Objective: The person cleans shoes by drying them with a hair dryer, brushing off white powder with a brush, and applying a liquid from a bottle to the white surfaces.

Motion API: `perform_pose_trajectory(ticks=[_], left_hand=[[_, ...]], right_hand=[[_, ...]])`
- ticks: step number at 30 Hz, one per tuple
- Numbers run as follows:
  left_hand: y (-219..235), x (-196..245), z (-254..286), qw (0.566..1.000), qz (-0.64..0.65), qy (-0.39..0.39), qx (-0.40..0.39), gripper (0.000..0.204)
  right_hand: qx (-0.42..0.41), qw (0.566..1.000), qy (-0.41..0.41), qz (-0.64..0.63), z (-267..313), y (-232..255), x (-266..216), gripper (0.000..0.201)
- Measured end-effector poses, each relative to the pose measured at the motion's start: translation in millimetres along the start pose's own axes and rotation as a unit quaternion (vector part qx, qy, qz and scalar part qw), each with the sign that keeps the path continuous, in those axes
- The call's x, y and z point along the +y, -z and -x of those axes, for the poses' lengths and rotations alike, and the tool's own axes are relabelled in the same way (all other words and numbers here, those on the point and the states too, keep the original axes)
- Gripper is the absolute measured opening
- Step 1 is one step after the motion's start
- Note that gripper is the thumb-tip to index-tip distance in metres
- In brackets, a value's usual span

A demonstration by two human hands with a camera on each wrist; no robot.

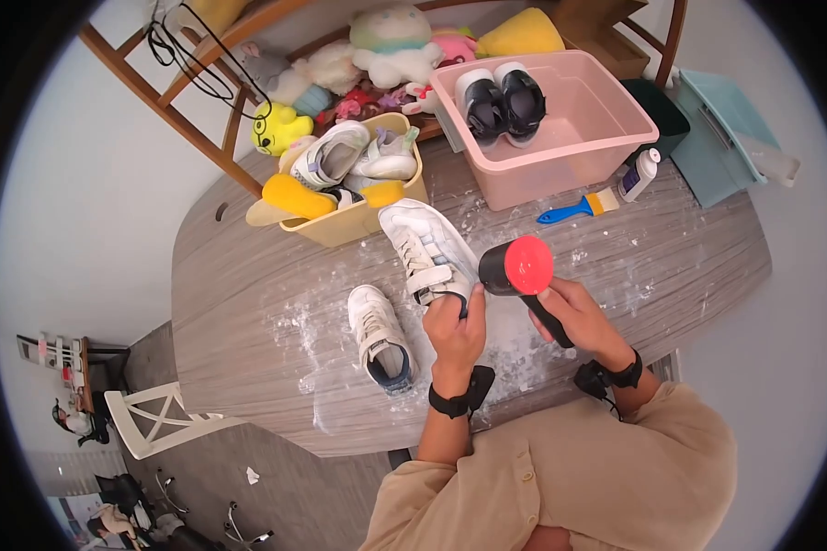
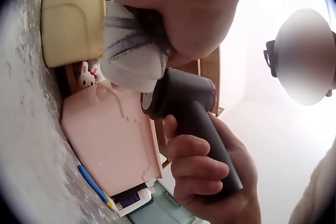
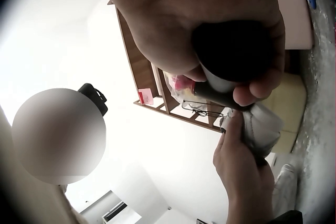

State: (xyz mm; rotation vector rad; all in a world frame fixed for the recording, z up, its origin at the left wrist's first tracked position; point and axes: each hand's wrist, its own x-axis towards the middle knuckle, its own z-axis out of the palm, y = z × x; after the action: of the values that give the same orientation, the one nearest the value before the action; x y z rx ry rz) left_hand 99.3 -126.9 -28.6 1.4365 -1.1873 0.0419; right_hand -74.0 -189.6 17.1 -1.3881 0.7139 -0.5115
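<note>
My left hand (image 1: 455, 335) holds a white sneaker (image 1: 423, 234) at its heel opening, fingers inside and thumb along the outside. The sneaker has laces and a strap, its toe pointing away over the powder-specked table. My right hand (image 1: 581, 320) grips the handle of a black handheld device (image 1: 529, 264), shaped like a small hair dryer with a round red end. In the left wrist view the other end of the device's head (image 2: 184, 90) is right at the sneaker's side. The matching sneaker (image 1: 377, 335) stands on the table to the left.
A yellow bin (image 1: 340, 225) with more shoes and yellow-handled brushes stands behind. The pink bin (image 1: 570, 165) holds black-and-white shoes (image 1: 503, 106). Beside it lie a blue-handled brush (image 1: 574, 209) and a white bottle (image 1: 640, 174). Plush toys (image 1: 390, 46) fill the rack at the back.
</note>
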Motion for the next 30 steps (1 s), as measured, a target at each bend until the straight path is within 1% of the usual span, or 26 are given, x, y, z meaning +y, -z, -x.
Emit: perform_pose_trajectory(ticks=[3,8,12,18,20,23,27,30], left_hand=[[1.1,1.9,-0.3,1.0,-0.014,0.012,-0.013,0.019],[-0.1,-0.3,0.5,1.0,-0.016,-0.003,-0.017,0.026],[-3.0,-0.6,0.8,1.0,-0.018,-0.013,-0.014,0.029],[-4.2,-5.3,4.6,0.999,-0.037,0.004,-0.015,0.031],[-5.3,-4.8,7.3,0.999,-0.039,0.016,-0.013,0.027],[-5.6,-2.4,6.1,0.999,-0.048,0.021,-0.016,0.025],[0.7,2.7,9.3,0.996,-0.076,0.033,-0.024,0.024],[4.7,8.4,12.6,0.995,-0.093,0.029,-0.018,0.023]], right_hand=[[0.003,1.0,-0.007,0.001,1.5,-0.8,0.1,0.033],[0.008,1.0,-0.016,-0.018,-3.4,0.0,2.4,0.032],[0.009,1.0,-0.008,-0.014,-10.8,2.6,1.7,0.032],[-0.003,1.0,0.0,-0.02,-22.4,1.9,0.9,0.033],[-0.009,1.0,0.007,-0.023,-26.7,4.2,0.6,0.033],[-0.017,0.998,-0.002,-0.056,-28.4,7.5,3.4,0.033],[-0.029,0.997,0.009,-0.073,-26.2,6.1,9.0,0.034],[-0.045,0.995,0.006,-0.089,-22.9,5.6,7.8,0.035]])
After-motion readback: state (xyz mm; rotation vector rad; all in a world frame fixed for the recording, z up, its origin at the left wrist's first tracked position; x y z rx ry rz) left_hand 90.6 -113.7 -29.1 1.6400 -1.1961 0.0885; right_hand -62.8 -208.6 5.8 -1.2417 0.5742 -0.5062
